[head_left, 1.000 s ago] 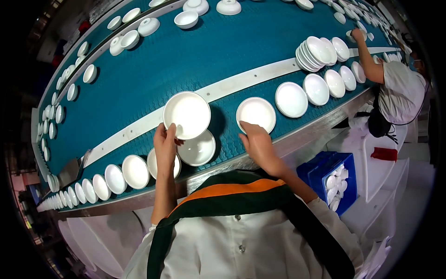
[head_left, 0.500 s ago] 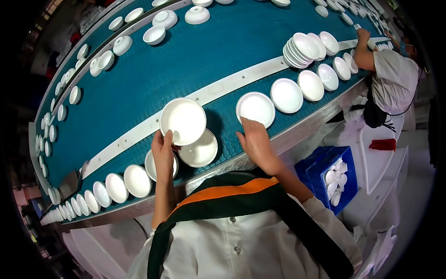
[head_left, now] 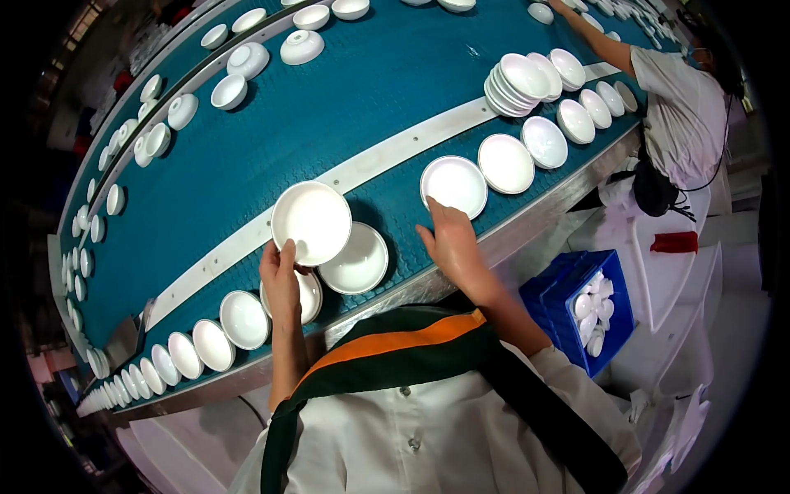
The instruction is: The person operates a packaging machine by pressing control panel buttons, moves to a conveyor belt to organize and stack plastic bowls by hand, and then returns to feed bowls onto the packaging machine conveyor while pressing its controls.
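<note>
A white bowl point(head_left: 311, 221) is tilted with its inside facing me, raised above the belt. My left hand point(head_left: 282, 272) grips its lower rim, thumb on the inner side. Beneath it on the belt sit another white bowl point(head_left: 357, 260) and one partly hidden behind my left wrist. My right hand point(head_left: 454, 245) has its thumb spread from its fingers. Its fingertips are at the near rim of a white bowl point(head_left: 454, 186) lying on the belt; I cannot tell whether they press on it.
More white bowls point(head_left: 244, 319) line the near edge of the blue-green belt point(head_left: 346, 99). A metal divider strip point(head_left: 387, 155) runs along it. Stacked bowls point(head_left: 518, 82) stand to the right, near a co-worker's sleeve point(head_left: 666, 74). A blue crate point(head_left: 609, 346) holds white pieces below.
The held bowl has moved slightly left in view. Bowls on the far belt have shifted leftward. The co-worker's arm now stretches farther across the belt. My right hand stays by the same bowl.
</note>
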A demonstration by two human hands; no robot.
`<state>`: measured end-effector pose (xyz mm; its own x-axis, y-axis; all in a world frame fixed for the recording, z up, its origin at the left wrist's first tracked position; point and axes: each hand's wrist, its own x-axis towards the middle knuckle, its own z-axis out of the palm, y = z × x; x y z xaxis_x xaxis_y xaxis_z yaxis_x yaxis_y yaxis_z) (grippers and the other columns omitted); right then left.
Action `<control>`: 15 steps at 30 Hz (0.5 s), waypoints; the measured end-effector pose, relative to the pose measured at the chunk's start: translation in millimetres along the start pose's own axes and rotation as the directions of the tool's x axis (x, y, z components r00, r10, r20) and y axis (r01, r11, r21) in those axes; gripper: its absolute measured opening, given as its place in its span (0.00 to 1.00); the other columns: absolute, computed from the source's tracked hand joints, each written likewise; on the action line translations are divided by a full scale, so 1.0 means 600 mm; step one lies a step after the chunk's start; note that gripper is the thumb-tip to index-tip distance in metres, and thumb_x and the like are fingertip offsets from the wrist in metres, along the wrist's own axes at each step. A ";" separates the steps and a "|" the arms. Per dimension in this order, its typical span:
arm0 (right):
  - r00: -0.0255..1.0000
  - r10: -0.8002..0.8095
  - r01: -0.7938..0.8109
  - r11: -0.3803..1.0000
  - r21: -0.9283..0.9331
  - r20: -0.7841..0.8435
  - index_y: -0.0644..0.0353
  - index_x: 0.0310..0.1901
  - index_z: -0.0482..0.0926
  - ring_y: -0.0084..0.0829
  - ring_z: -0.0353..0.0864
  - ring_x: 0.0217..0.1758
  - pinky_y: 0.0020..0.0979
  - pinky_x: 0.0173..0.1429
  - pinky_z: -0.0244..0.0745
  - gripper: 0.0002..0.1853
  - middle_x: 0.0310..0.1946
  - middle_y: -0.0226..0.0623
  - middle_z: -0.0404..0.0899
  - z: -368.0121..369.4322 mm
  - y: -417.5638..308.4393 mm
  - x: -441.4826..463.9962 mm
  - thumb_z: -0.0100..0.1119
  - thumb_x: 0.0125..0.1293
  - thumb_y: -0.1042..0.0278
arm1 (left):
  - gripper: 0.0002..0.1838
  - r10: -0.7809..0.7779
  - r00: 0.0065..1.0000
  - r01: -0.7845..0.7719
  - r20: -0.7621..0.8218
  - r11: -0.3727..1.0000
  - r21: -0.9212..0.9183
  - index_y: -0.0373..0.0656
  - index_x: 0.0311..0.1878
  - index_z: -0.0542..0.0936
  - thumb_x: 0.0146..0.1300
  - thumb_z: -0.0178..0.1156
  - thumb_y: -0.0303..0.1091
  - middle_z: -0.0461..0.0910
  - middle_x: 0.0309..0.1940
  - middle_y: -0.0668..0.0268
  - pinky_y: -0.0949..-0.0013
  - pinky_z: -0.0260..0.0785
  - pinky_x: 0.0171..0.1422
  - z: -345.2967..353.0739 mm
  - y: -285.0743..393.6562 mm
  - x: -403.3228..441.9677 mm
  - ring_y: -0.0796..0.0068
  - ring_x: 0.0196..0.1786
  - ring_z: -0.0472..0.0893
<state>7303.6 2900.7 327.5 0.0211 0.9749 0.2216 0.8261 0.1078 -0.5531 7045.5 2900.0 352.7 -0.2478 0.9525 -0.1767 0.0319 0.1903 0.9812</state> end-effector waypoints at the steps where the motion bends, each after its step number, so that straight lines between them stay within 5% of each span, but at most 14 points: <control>1: 0.998 -0.054 0.055 0.998 -0.016 0.043 0.71 0.50 0.68 0.45 0.73 0.45 0.37 0.50 0.67 0.23 0.41 0.51 0.74 0.002 -0.007 -0.004 0.58 0.53 0.70 | 0.13 -0.008 1.000 0.008 -0.002 1.000 -0.013 0.32 0.41 0.73 0.62 0.50 0.34 0.76 0.24 0.63 0.79 0.64 0.24 0.012 -0.001 0.001 0.80 0.20 0.73; 4: 0.968 -0.162 0.145 0.985 0.095 0.194 0.74 0.47 0.68 0.45 0.75 0.42 0.38 0.48 0.67 0.23 0.38 0.53 0.76 0.002 -0.030 -0.019 0.60 0.52 0.69 | 0.13 -0.031 1.000 0.031 -0.001 0.999 -0.039 0.32 0.40 0.73 0.61 0.50 0.34 0.76 0.23 0.63 0.79 0.64 0.23 0.049 0.010 0.002 0.80 0.20 0.72; 6: 0.921 -0.275 0.159 0.912 0.378 0.277 0.69 0.50 0.68 0.49 0.74 0.44 0.39 0.50 0.68 0.22 0.40 0.53 0.75 0.006 -0.025 -0.023 0.58 0.54 0.69 | 0.13 -0.029 0.999 0.030 0.014 0.999 -0.023 0.32 0.40 0.73 0.61 0.50 0.34 0.76 0.23 0.64 0.79 0.64 0.24 0.070 0.016 0.003 0.80 0.20 0.72; 8: 0.964 -0.169 0.052 0.877 0.478 0.206 0.67 0.51 0.68 0.49 0.72 0.47 0.39 0.53 0.67 0.21 0.44 0.53 0.73 -0.009 -0.007 -0.009 0.56 0.55 0.70 | 0.13 -0.029 0.999 0.030 0.019 0.999 -0.023 0.32 0.40 0.73 0.61 0.50 0.35 0.76 0.24 0.64 0.79 0.63 0.24 0.091 0.017 0.005 0.81 0.20 0.72; 12: 0.993 0.011 0.010 0.984 0.180 -0.114 0.69 0.52 0.67 0.48 0.71 0.49 0.38 0.55 0.65 0.23 0.46 0.51 0.72 -0.059 0.076 0.044 0.56 0.55 0.69 | 0.13 -0.003 1.000 0.003 0.011 1.000 0.020 0.33 0.41 0.73 0.61 0.50 0.35 0.76 0.24 0.64 0.80 0.63 0.24 0.116 0.012 0.003 0.81 0.21 0.72; 15: 0.996 0.089 -0.089 0.996 -0.008 0.021 0.71 0.51 0.67 0.46 0.72 0.47 0.37 0.53 0.65 0.24 0.43 0.52 0.73 -0.072 0.133 0.052 0.57 0.54 0.68 | 0.13 -0.018 1.000 0.018 0.023 1.000 0.020 0.33 0.42 0.72 0.62 0.50 0.34 0.76 0.25 0.64 0.80 0.63 0.24 0.136 0.006 0.007 0.81 0.21 0.72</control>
<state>7394.6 2931.3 324.7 0.0823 0.9846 0.1544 0.8252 0.0196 -0.5645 7123.7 2924.0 349.0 -0.2263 0.9541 -0.1963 0.0469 0.2119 0.9762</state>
